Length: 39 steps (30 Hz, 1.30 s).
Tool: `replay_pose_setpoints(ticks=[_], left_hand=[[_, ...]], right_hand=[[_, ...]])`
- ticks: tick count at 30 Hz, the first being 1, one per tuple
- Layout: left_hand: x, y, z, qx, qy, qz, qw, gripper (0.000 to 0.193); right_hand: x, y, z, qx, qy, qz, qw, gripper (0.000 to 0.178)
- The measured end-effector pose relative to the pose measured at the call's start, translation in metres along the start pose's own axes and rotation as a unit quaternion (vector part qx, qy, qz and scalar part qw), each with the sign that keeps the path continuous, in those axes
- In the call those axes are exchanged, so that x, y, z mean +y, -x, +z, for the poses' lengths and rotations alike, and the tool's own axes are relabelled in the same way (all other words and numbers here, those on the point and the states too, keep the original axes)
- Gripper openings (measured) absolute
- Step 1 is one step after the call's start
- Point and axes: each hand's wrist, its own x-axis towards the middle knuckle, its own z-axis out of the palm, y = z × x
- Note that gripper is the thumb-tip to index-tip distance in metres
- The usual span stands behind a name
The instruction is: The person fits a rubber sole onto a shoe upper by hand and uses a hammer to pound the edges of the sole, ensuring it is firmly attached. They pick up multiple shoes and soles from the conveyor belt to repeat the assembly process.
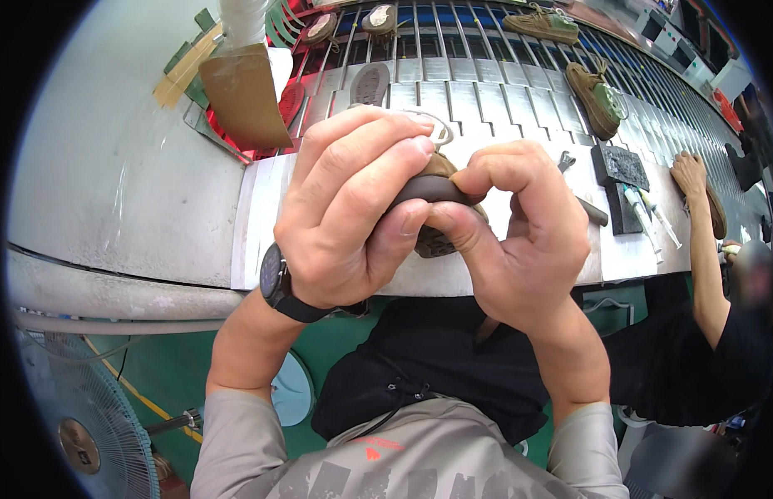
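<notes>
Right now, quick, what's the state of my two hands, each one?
Left hand: closed, holding the shoe.
Right hand: closed, pinching the same shoe between thumb and forefinger.

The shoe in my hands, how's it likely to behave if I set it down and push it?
The brown shoe may drag rather than slide, since its underside looks patterned. Its dark edge looks thick and rubbery, so probably firm with slight give.
</notes>
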Motion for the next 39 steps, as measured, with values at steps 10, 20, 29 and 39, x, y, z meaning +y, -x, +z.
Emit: replay_pose_setpoints(ticks=[10,20,29,39], left_hand=[[0.024,-0.004,-0.017,-0.085,-0.028,-0.044,0.995,0.052],[0.05,0.037,-0.046,-0.05,-0.032,-0.128,0.99,0.021],[0.095,0.165,-0.007,0.013,-0.028,-0.328,0.944,0.071],[0.075,0.17,0.002,-0.043,0.106,-0.379,0.918,0.039]], right_hand=[[-0.019,0.015,0.005,0.019,-0.037,0.088,0.995,0.028],[-0.042,0.036,0.043,0.013,-0.063,0.111,0.992,0.037],[-0.007,0.075,0.031,-0.222,0.177,0.003,0.959,0.049],[0.019,0.069,0.021,-0.299,0.174,-0.026,0.938,0.041]])
